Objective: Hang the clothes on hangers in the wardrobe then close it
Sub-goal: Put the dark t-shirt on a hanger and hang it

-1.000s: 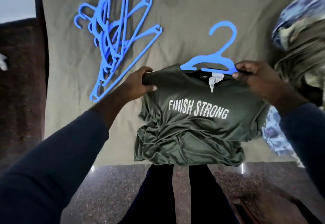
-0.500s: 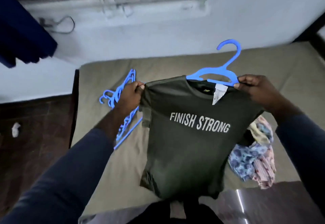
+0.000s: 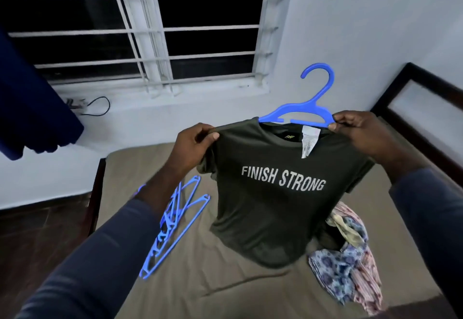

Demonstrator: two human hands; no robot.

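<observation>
A dark green T-shirt [image 3: 270,208] printed "FINISH STRONG" hangs in the air above the bed, with a blue plastic hanger [image 3: 300,113] inside its collar and the hook pointing up. My left hand [image 3: 193,146] grips the shirt's left shoulder. My right hand [image 3: 360,133] pinches the right shoulder together with the hanger's right end. The shirt's hem floats just above the bed sheet [image 3: 213,281]. No wardrobe is in view.
A bunch of blue hangers [image 3: 172,228] lies on the sheet to the left. Patterned clothes [image 3: 350,256] are heaped on the right. A dark wooden headboard [image 3: 423,98] stands right, a barred window [image 3: 150,30] ahead, and a blue curtain [image 3: 32,108] left.
Both hands have raised the shirt and hanger off the bed, so it now hangs full length. The view has tilted up from the sheet to the window and wall.
</observation>
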